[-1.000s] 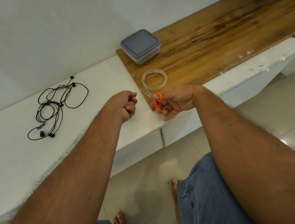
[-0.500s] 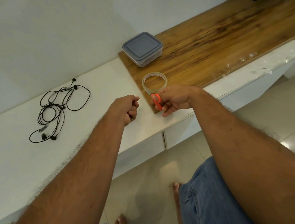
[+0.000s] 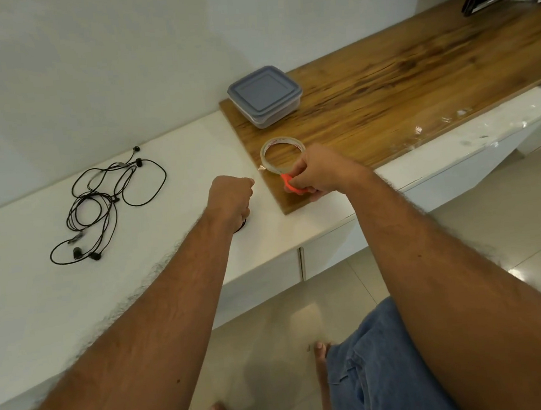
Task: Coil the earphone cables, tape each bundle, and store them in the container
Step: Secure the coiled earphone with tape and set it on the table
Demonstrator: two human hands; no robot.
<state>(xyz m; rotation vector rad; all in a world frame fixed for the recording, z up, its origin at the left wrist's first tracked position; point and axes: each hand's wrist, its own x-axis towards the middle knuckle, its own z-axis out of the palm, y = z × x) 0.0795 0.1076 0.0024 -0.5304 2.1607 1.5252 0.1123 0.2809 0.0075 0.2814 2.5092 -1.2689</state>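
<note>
Head view: right hand (image 3: pixel 320 174) curls round orange scissors (image 3: pixel 288 185) at the wooden board's (image 3: pixel 414 71) front corner, touching the tape roll (image 3: pixel 282 155). Left hand (image 3: pixel 229 199) is fisted over a dark cable bit, knuckles up. Loose earphones (image 3: pixel 105 203) lie toward the bench's (image 3: pixel 26 308) left end; the lidded container (image 3: pixel 264 95) sits at the board's back corner.

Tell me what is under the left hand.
Below the curled left hand, a dark loop of cable shows at the wrist edge, on the white counter. The rest is covered by the hand, so whether it is a coiled bundle cannot be seen.
</note>
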